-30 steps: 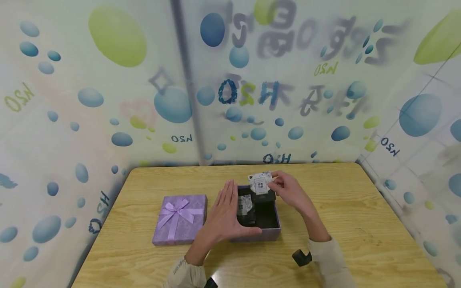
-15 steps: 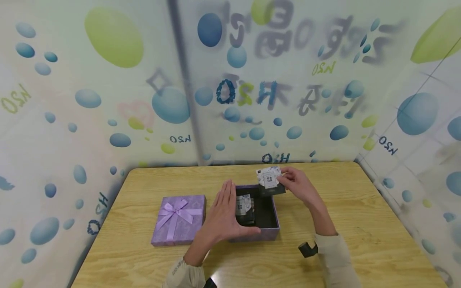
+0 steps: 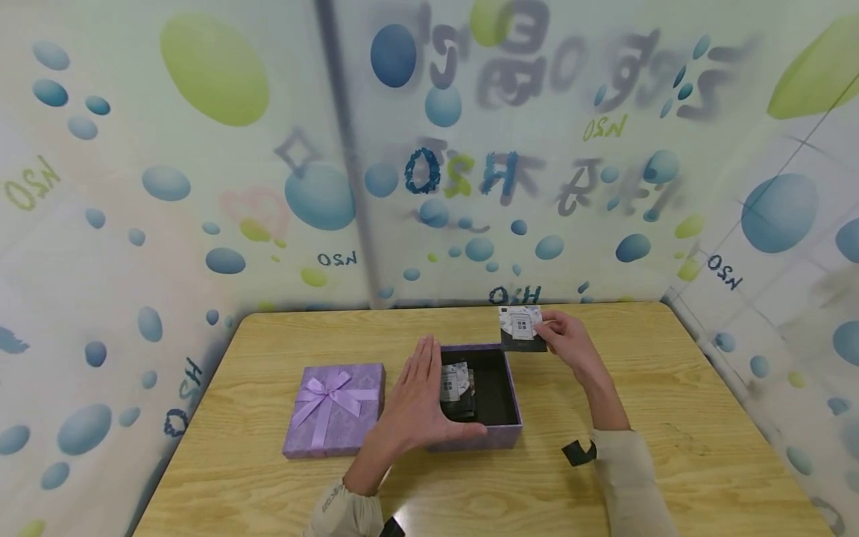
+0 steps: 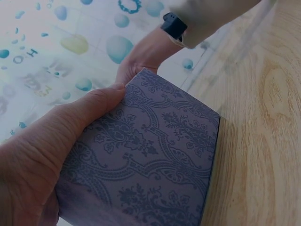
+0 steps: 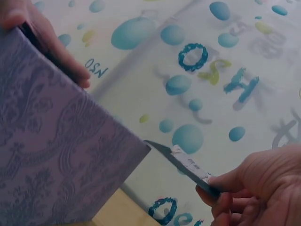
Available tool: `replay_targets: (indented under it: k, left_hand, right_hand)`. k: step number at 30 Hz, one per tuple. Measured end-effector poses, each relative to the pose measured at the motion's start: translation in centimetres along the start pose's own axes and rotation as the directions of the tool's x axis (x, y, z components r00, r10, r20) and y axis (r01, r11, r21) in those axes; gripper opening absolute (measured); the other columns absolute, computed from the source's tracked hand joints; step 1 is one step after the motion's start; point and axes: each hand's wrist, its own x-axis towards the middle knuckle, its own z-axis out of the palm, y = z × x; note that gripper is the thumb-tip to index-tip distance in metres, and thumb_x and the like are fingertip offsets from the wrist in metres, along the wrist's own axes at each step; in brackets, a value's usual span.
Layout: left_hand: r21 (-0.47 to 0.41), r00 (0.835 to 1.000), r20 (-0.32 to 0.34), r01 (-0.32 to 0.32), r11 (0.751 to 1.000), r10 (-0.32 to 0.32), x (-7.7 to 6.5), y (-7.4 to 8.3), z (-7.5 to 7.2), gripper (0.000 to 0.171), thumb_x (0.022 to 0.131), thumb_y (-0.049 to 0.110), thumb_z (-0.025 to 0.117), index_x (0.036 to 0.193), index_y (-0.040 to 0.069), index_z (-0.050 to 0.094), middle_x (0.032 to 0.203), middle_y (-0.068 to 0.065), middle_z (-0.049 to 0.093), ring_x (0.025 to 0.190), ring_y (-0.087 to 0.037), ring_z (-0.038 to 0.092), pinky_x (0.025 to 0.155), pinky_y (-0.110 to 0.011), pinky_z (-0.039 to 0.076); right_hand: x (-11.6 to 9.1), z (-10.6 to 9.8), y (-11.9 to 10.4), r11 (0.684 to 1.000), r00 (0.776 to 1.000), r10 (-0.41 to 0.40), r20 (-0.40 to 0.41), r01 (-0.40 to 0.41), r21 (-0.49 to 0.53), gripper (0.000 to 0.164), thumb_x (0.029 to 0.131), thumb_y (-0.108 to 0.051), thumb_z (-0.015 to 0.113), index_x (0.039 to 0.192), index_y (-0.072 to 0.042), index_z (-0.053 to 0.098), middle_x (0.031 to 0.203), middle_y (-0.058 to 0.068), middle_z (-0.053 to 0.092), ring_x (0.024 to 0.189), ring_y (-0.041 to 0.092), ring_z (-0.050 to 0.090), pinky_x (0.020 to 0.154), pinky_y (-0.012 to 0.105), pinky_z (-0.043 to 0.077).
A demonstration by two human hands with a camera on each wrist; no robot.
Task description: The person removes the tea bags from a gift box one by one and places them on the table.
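Observation:
My right hand [image 3: 570, 343] pinches a flat black-and-white packet [image 3: 523, 328] by its right edge, thumb on its printed face. The packet is held up by the back right corner of an open purple box [image 3: 475, 438]. In the right wrist view, the packet [image 5: 186, 165] is seen nearly edge-on beside the box's patterned wall [image 5: 61, 141]. My left hand [image 3: 419, 403] rests against the box's left side, fingers straight, thumb along the front rim. Inside the box at the left lie more packets [image 3: 458, 388], partly hidden by that hand.
A purple lid [image 3: 333, 410] with a ribbon bow lies on the wooden table [image 3: 235, 477] left of the box. Behind the table's back edge stands a wall covering [image 3: 429, 246] printed with blue and green dots. Each wrist bears a small black device [image 3: 579, 452].
My right hand has drawn the packet up out of the box and moved it to the right, toward the back right corner. The left hand stays in place on the box.

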Motion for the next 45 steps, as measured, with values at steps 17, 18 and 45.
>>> replay_targets:
  k: [17,18,45]
  left_hand:
    - [-0.007,1.0,0.008,0.003,1.0,-0.003,0.0,0.0,0.0,0.156,0.061,0.104,0.055,0.163,0.015,-0.021,0.173,-0.003,-0.021,0.162,-0.023,-0.009,0.13,-0.045,0.008]
    - [-0.009,1.0,0.009,0.003,1.0,-0.003,0.0,0.0,0.0,0.156,0.061,0.104,0.056,0.164,0.015,-0.021,0.173,-0.003,-0.021,0.162,-0.023,-0.009,0.13,-0.045,0.008]
    - [-0.015,1.0,0.003,0.001,1.0,-0.001,0.1,0.0,0.2,0.155,0.062,0.103,0.055,0.163,0.015,-0.022,0.172,-0.002,-0.022,0.161,-0.022,-0.01,0.13,-0.045,0.008]
  right_hand:
    - [1.4,0.3,4.0,0.998,0.996,0.043,-0.082,-0.047,-0.039,0.034,0.109,-0.014,0.057,0.132,0.011,0.06,0.088,0.007,0.066,0.065,0.012,0.046,0.058,0.025,0.04]
    - [1.5,0.4,4.2,0.998,0.995,0.041,-0.095,-0.046,-0.049,0.033,0.109,-0.013,0.057,0.131,0.012,0.061,0.09,0.009,0.067,0.067,0.012,0.047,0.058,0.024,0.04]
    - [2.7,3.6,9.1,0.928,0.871,-0.125,-0.476,-0.068,-0.367,0.027,0.1,-0.024,0.072,0.106,0.002,0.079,0.089,0.017,0.074,0.08,0.031,0.067,0.067,0.037,0.045]
